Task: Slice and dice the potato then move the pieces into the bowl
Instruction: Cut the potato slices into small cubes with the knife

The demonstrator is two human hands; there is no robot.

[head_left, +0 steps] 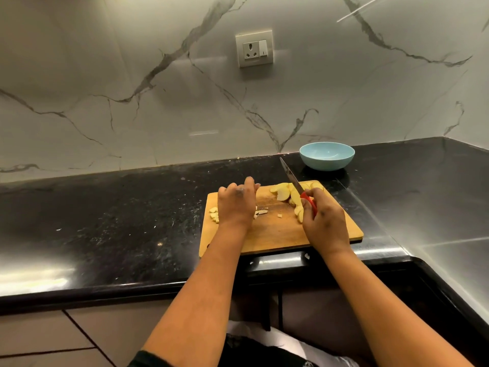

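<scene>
Nearest the counter's front edge lies the wooden cutting board (277,234), its long side running left to right and its near edge reaching the lip of the black countertop (105,207). The right hand (324,221) is curled round the red handle of the knife (293,181); the blade points up and away to the left, its tip raised over the board's far edge, so the knife's long axis runs diagonally from the hand toward the wall. The left hand (235,205) rests flat on the board with fingers straight and together, pointing away; whether anything lies under it cannot be told. A small heap of diced potato pieces (214,214) sits at its left on the board's left edge, a few scraps lie just right of it, and the potato slices (284,194) are piled at the board's far right, beside the knife. Beyond the board, apart from it, stands the light blue bowl (327,156), upright, with nothing visible inside. Behind it rises the marble wall with a socket (254,49).
</scene>
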